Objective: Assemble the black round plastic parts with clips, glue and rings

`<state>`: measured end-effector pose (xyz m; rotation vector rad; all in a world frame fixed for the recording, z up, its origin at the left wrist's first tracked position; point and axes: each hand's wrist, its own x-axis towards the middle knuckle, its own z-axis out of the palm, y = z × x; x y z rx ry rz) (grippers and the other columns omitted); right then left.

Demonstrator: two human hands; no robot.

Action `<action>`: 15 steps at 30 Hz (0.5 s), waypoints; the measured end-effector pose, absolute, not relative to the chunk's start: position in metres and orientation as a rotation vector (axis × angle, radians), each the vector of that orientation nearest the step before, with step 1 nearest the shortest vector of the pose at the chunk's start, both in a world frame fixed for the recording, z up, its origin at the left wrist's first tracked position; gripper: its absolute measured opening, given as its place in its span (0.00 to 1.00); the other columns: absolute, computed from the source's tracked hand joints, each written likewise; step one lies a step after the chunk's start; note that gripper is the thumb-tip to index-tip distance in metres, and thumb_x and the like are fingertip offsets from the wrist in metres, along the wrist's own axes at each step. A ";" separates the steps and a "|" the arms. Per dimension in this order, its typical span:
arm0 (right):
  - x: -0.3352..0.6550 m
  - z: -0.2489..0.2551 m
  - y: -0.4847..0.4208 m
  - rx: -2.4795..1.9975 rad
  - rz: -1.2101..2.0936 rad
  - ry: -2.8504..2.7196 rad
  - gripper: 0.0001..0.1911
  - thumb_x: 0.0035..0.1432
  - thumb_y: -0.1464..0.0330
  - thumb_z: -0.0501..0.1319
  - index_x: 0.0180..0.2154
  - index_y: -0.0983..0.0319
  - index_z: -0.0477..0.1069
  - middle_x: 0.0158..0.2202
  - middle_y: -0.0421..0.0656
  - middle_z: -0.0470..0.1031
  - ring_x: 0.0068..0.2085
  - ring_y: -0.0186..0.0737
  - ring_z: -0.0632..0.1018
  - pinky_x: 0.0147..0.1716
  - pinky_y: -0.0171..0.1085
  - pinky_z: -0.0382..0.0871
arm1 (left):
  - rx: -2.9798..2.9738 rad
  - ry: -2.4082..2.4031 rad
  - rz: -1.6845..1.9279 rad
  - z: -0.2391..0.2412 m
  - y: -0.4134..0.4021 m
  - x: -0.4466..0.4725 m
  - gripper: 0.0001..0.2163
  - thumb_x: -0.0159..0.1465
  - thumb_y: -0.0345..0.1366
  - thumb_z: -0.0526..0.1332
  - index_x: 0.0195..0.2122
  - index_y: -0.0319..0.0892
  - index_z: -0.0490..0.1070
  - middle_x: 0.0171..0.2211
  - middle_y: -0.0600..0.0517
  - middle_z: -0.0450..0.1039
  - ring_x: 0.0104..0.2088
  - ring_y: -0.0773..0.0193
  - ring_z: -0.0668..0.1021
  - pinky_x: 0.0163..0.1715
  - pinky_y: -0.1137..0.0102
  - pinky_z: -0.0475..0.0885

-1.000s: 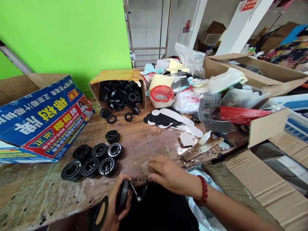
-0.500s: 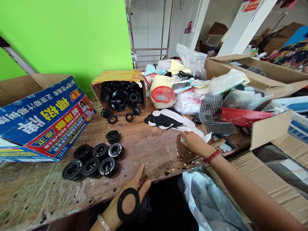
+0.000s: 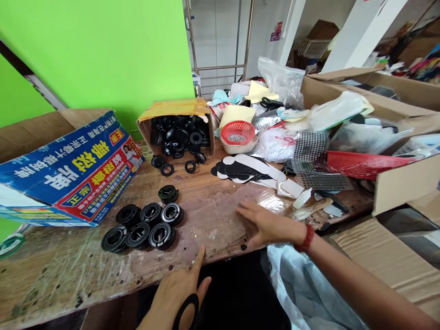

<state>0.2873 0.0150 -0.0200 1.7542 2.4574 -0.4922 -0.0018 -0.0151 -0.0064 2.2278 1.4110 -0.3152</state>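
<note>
Low at the table's front edge, my left hand [image 3: 180,286] has its index finger stretched out and its thumb apart; its other fingers are hidden. A flat black ring [image 3: 178,316] hangs about the base of that thumb, partly cut off by the frame. My right hand [image 3: 270,224] lies palm down over the tabletop near the front edge, fingers spread, holding nothing I can see. Beyond it lie a white card [image 3: 292,188] and a pile of black and white sole-shaped pieces [image 3: 245,168]. Several round black coiled pieces [image 3: 139,234] stand grouped left of my hands.
A carton of black round parts [image 3: 180,110] lies on its side at the back. Left stands a blue printed box [image 3: 85,169]. A red basket [image 3: 237,133], perforated sheets [image 3: 311,146] and bags crowd the back right. An open carton [image 3: 388,252] and a plastic bag [image 3: 295,288] are at front right.
My right hand has come away from the white pieces, toward me and to the left, uncovering the white card. My left hand has dropped slightly, still carrying the ring. The view has shifted left.
</note>
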 end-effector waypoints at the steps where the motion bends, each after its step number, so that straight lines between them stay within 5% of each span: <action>1: 0.276 -0.027 0.007 1.681 -0.533 2.531 0.60 0.40 0.52 0.75 0.67 0.71 0.54 0.70 0.66 0.48 0.70 0.63 0.52 0.66 0.54 0.51 | 2.203 1.421 -0.219 -0.011 -0.015 -0.009 0.29 0.66 0.42 0.52 0.68 0.40 0.58 0.44 0.37 0.81 0.42 0.44 0.82 0.46 0.56 0.73; 4: 0.248 -0.052 -0.019 1.729 -0.364 2.670 0.62 0.37 0.57 0.78 0.67 0.74 0.53 0.69 0.69 0.48 0.70 0.66 0.51 0.66 0.59 0.49 | 1.980 1.433 0.185 -0.025 -0.013 -0.031 0.26 0.59 0.47 0.60 0.59 0.49 0.71 0.48 0.43 0.80 0.51 0.43 0.79 0.52 0.56 0.71; 7: 0.237 -0.066 -0.036 1.807 -0.191 2.827 0.35 0.54 0.65 0.70 0.61 0.69 0.65 0.64 0.63 0.63 0.66 0.57 0.63 0.64 0.55 0.58 | 1.761 1.461 0.377 -0.028 -0.008 -0.052 0.25 0.56 0.48 0.64 0.55 0.53 0.73 0.51 0.49 0.79 0.57 0.45 0.75 0.58 0.57 0.67; 10: 0.245 -0.059 -0.039 1.836 -0.328 3.051 0.13 0.66 0.71 0.57 0.50 0.63 0.74 0.50 0.51 0.79 0.54 0.44 0.77 0.54 0.44 0.71 | 1.674 1.524 0.414 -0.017 -0.003 -0.064 0.27 0.58 0.51 0.61 0.58 0.51 0.70 0.58 0.52 0.73 0.62 0.48 0.69 0.63 0.57 0.63; 15: 0.274 -0.004 -0.022 2.676 -0.444 3.231 0.12 0.67 0.70 0.54 0.45 0.59 0.75 0.45 0.44 0.81 0.47 0.40 0.81 0.50 0.43 0.74 | 1.555 1.589 0.632 0.001 -0.001 -0.068 0.24 0.59 0.57 0.55 0.48 0.50 0.77 0.54 0.52 0.76 0.61 0.47 0.70 0.63 0.56 0.63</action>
